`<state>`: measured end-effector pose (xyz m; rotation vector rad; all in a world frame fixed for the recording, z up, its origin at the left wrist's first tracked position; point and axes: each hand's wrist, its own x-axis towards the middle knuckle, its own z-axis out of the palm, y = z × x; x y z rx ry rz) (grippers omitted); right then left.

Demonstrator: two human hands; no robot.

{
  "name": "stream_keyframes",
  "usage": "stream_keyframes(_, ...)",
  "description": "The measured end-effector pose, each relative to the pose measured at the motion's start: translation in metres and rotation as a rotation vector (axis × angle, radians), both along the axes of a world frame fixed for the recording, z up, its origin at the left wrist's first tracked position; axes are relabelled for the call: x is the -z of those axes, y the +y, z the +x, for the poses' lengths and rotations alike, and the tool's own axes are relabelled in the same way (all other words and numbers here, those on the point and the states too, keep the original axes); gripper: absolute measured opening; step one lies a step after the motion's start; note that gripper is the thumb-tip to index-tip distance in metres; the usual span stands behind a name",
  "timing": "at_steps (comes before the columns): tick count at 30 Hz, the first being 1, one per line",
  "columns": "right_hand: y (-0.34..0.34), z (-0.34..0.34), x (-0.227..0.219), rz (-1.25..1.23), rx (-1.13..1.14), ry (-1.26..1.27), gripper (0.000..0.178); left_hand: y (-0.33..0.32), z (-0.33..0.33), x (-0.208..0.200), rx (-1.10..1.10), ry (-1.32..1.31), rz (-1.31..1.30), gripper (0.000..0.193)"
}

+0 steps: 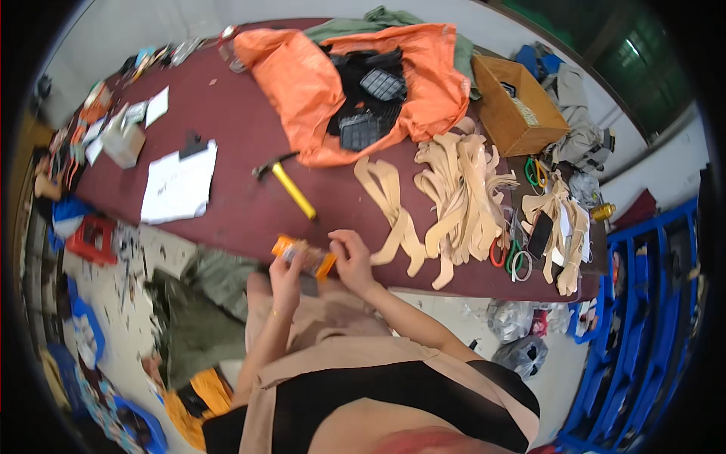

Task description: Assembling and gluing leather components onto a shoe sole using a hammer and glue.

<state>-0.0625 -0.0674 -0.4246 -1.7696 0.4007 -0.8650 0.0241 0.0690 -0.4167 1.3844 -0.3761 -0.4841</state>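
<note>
A small orange packet with a clear middle (308,256) is up at the near edge of the table, above my lap. My left hand (286,281) grips its left part between thumb and fingers. Close by its right end is my right hand (352,259), fingers curled in toward the thumb; whatever may be between them is too small to make out. Beyond the packet lies a hammer with a yellow handle (293,191). To the right of my hands, long beige curved strips (389,208) lie crossed on the dark red table (234,151).
A large orange sack (302,76) holding black moulded pieces lies open at the back. More beige strips (465,197) and scissors (516,257) are at right, below a wooden box (514,113). White paper (180,185) lies left. A red stool (92,240) and another person (49,181) are far left.
</note>
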Motion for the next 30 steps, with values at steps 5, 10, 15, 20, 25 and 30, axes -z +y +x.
stream_keyframes(5, -0.008, -0.083, -0.051, 0.559, 0.038, -0.335, 0.039, -0.037, -0.046, -0.074, 0.138, -0.019, -0.088, 0.018)
stream_keyframes(10, -0.034, -0.140, -0.100, 0.353, 0.097, -0.287, 0.016, -0.053, -0.098, -0.114, 0.331, -0.056, -0.099, 0.021)
stream_keyframes(15, -0.040, -0.154, -0.125, -0.256, 0.116, -0.234, 0.022, -0.053, -0.108, -0.109, 0.321, -0.419, 0.009, 0.023)
stream_keyframes(20, -0.023, -0.158, -0.131, 0.125, -0.064, -0.231, 0.020, -0.050, -0.105, -0.120, 0.257, -0.607, 0.104, 0.022)
stream_keyframes(25, -0.025, -0.141, -0.133, 0.035, 0.000, -0.026, 0.021, -0.044, -0.094, -0.112, 0.311, -0.402, -0.009, 0.020)
stream_keyframes(30, -0.025, -0.119, -0.138, -0.043, -0.043, -0.099, 0.015, -0.031, -0.077, -0.124, 0.391, -0.210, -0.039, 0.012)
